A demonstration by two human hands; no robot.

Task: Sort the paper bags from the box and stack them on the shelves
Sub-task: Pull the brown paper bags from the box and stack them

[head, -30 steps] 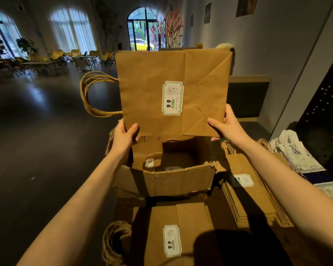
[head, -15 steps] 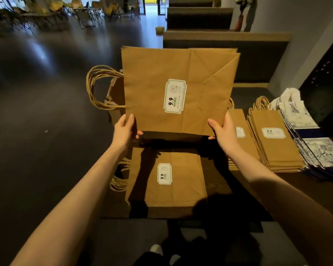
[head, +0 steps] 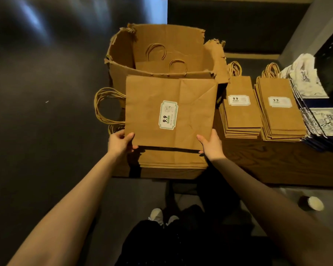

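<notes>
A large flat brown paper bag [head: 161, 96] with a white 9.9 label is held by its near edge, twine handles pointing left. My left hand [head: 120, 142] grips the near left corner and my right hand [head: 210, 144] the near right corner. The bag hovers just above a stack of large brown bags [head: 171, 162] on the wooden shelf [head: 277, 164]. Behind it stands the torn cardboard box [head: 123, 54], open, with a few brown bags lying inside.
Two stacks of smaller brown bags [head: 240, 114] [head: 281, 116] lie right of the box. A stack of blue-and-white printed bags [head: 323, 120] sits at the far right. A paper cup [head: 313, 203] stands on the floor lower right. Dark floor extends left.
The bag has come down from upright in front of me to nearly flat over the stack of large bags. My view has tilted downward toward the shelf and my feet.
</notes>
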